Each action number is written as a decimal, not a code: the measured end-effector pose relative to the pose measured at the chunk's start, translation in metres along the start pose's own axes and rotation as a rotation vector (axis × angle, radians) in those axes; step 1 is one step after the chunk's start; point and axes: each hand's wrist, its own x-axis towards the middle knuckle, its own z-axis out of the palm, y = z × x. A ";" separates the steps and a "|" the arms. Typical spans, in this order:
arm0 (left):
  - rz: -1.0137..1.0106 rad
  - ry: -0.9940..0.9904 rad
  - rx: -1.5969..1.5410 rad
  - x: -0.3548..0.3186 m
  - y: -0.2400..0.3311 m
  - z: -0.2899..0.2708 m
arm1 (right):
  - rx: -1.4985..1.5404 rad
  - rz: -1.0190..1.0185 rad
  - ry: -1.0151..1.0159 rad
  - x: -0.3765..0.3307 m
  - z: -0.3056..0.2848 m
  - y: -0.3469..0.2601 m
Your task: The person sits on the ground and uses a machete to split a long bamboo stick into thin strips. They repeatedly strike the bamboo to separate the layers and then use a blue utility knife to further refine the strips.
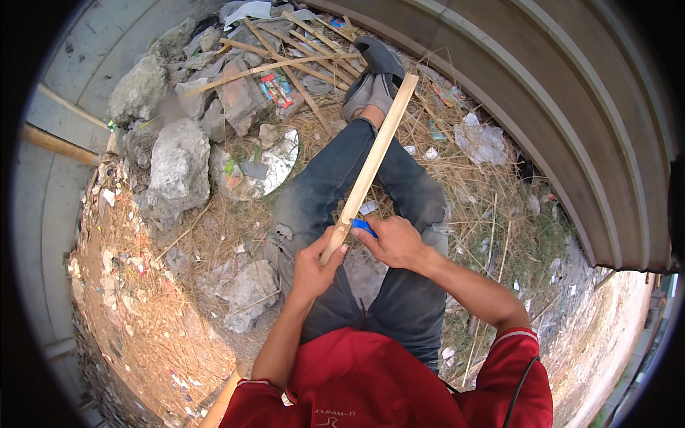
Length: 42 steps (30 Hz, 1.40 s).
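Note:
A long pale bamboo strip (379,150) runs from between my thighs up over my crossed legs, its far end near my shoe. My left hand (312,268) is wrapped round the strip's near end, thumb on top. Just above it, my right hand (397,241) grips a blue-handled knife (364,227), which is pressed against the strip's right side. The knife's blade is too small to make out, and most of its handle is hidden in my fingers.
Loose bamboo strips (314,53) lie beyond my feet. Grey rocks (178,164) are heaped at the left. A ribbed metal sheet (542,93) curves along the right. Dry grass, a crumpled clear plastic bag (479,140) and litter surround my legs (314,185).

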 end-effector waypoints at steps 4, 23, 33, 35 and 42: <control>-0.101 -0.021 0.023 -0.006 0.012 -0.004 | -0.175 -0.028 0.011 0.006 -0.007 0.004; -0.326 0.021 0.031 -0.098 -0.015 -0.047 | -0.022 0.287 0.630 0.041 -0.186 0.171; -0.054 -0.001 0.016 -0.021 0.020 -0.014 | -0.097 -0.110 -0.039 0.004 -0.049 0.012; 0.003 -0.008 0.091 -0.020 0.021 -0.009 | -0.092 -0.104 -0.074 0.002 -0.042 0.002; -0.143 -0.070 0.195 -0.035 0.034 -0.006 | -0.171 -0.004 0.112 0.013 -0.047 0.031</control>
